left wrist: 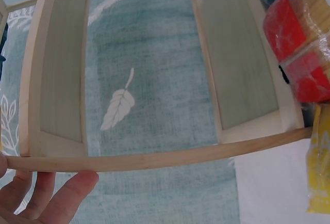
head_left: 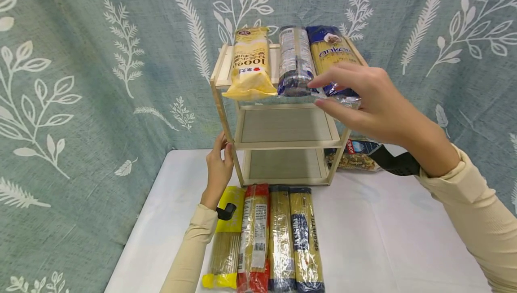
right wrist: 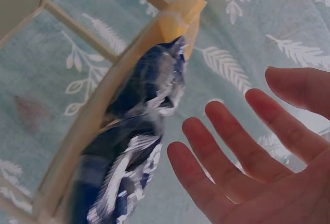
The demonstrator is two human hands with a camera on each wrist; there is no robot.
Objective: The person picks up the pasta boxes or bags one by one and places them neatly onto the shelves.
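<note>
A small wooden shelf rack [head_left: 288, 145] with three tiers stands on the table. My left hand [head_left: 219, 167] grips its left front post; the left wrist view has fingertips [left wrist: 77, 188] against that wooden bar. On the top tier lie a yellow pasta pack [head_left: 251, 62], a dark blue pack [head_left: 296, 55] with a pale label, and a blue-topped pack of spaghetti [head_left: 331, 50]. My right hand [head_left: 367, 100] hovers just in front of the two blue packs, holding nothing. Its fingers [right wrist: 227, 131] are spread apart from the packs' shiny ends [right wrist: 131, 157] in the right wrist view.
Several pasta packs lie side by side before the rack: a yellow one [head_left: 228, 239], a red one [head_left: 254, 234], and two blue-ended ones [head_left: 281, 234]. Another pack [head_left: 355, 156] lies behind the rack's right side. White cloth [head_left: 375, 239] covers the table; a patterned curtain [head_left: 101, 82] hangs behind.
</note>
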